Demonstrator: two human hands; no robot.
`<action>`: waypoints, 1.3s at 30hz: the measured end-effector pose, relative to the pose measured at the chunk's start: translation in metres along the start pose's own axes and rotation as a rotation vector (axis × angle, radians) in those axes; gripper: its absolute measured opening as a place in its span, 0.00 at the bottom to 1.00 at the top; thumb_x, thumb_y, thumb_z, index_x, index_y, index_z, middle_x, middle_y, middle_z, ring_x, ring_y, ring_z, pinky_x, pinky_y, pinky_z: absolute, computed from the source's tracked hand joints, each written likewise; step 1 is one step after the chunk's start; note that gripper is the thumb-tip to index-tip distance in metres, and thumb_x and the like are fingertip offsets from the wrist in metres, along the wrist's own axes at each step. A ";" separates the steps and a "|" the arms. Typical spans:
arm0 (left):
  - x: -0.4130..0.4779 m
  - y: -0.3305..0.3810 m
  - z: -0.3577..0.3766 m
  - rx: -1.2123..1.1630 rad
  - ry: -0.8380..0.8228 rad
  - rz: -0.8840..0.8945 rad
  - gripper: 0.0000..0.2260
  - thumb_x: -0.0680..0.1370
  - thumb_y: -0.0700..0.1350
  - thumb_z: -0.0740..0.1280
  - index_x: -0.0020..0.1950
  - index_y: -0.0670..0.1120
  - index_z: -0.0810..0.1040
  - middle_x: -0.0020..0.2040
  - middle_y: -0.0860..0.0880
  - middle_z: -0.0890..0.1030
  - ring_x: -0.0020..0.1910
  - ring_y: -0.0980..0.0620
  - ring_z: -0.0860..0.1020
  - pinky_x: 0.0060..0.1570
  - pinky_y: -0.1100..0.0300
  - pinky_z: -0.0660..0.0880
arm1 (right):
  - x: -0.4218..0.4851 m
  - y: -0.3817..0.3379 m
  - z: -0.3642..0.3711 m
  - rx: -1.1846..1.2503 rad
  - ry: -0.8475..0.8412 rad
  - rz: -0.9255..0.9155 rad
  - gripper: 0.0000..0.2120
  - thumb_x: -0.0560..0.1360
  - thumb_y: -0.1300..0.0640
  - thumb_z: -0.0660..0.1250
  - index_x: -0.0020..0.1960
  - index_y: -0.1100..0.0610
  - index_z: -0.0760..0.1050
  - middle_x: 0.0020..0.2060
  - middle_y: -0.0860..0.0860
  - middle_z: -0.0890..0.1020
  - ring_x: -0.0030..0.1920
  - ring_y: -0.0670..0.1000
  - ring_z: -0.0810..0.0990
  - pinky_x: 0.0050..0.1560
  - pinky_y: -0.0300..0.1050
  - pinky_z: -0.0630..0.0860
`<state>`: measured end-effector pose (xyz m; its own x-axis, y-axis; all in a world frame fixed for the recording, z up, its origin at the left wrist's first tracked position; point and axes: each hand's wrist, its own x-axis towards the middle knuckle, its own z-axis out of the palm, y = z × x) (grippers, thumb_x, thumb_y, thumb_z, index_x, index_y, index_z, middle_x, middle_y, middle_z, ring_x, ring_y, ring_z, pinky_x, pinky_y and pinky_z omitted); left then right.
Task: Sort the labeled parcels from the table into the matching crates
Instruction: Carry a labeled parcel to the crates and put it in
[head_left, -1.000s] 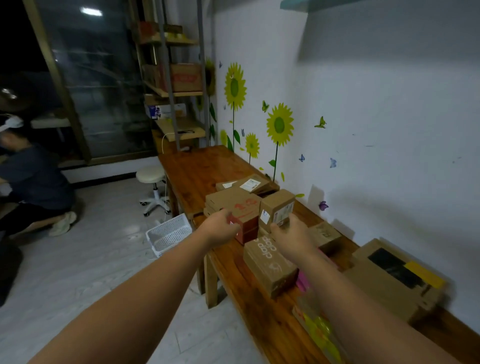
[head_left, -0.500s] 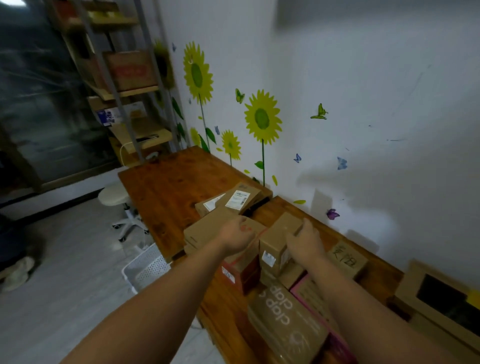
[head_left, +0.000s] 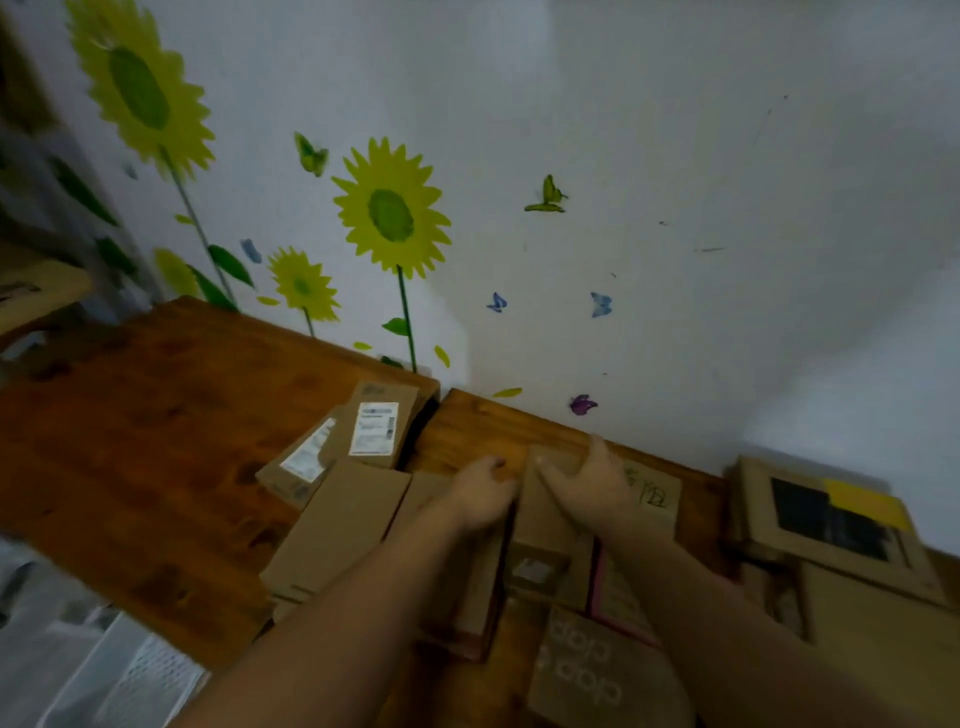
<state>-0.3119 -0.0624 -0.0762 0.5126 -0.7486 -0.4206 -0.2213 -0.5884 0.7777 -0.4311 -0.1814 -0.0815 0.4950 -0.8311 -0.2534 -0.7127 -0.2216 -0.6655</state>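
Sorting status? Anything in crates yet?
Done: nothing visibly; the white crate is blurred, contents unclear. In hand: left hand and right hand hold a small parcel on the pile. Left: two labelled parcels, a flat box and others on the table.

Table (head_left: 130, 441): wood, smooth, a bit shiny.
Small parcel (head_left: 543, 525): brown cardboard, matt.
Far parcel (head_left: 387, 397): brown cardboard, matt.
Label (head_left: 374, 428): white paper, smooth.
Crate (head_left: 130, 675): white plastic, full of little holes.
Wall (head_left: 675, 208): white paint, smooth, matt.
Sunflower stickers (head_left: 390, 214): thin, flat, smooth.
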 end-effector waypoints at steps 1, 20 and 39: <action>0.006 -0.003 -0.001 -0.002 -0.028 0.005 0.25 0.85 0.50 0.61 0.82 0.46 0.60 0.79 0.44 0.66 0.76 0.43 0.67 0.68 0.54 0.68 | -0.003 -0.003 0.002 0.003 -0.007 0.026 0.52 0.74 0.31 0.69 0.84 0.55 0.46 0.81 0.58 0.57 0.78 0.63 0.63 0.74 0.62 0.69; 0.011 0.010 0.001 -0.322 -0.078 0.022 0.21 0.84 0.52 0.62 0.77 0.49 0.68 0.69 0.48 0.75 0.61 0.50 0.76 0.56 0.57 0.75 | -0.043 -0.018 -0.048 0.437 0.126 0.175 0.40 0.77 0.47 0.72 0.81 0.57 0.56 0.60 0.52 0.73 0.59 0.57 0.78 0.57 0.56 0.81; 0.006 0.091 -0.001 -0.903 -0.244 -0.048 0.19 0.77 0.55 0.72 0.64 0.46 0.80 0.56 0.40 0.85 0.56 0.39 0.83 0.51 0.47 0.81 | -0.078 0.014 -0.122 0.962 0.008 -0.029 0.16 0.86 0.44 0.56 0.68 0.48 0.75 0.59 0.52 0.85 0.50 0.54 0.87 0.49 0.51 0.83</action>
<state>-0.3281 -0.1203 -0.0077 0.2935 -0.8335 -0.4682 0.5763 -0.2365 0.7823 -0.5398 -0.1821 0.0147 0.5005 -0.8360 -0.2252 0.0141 0.2679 -0.9633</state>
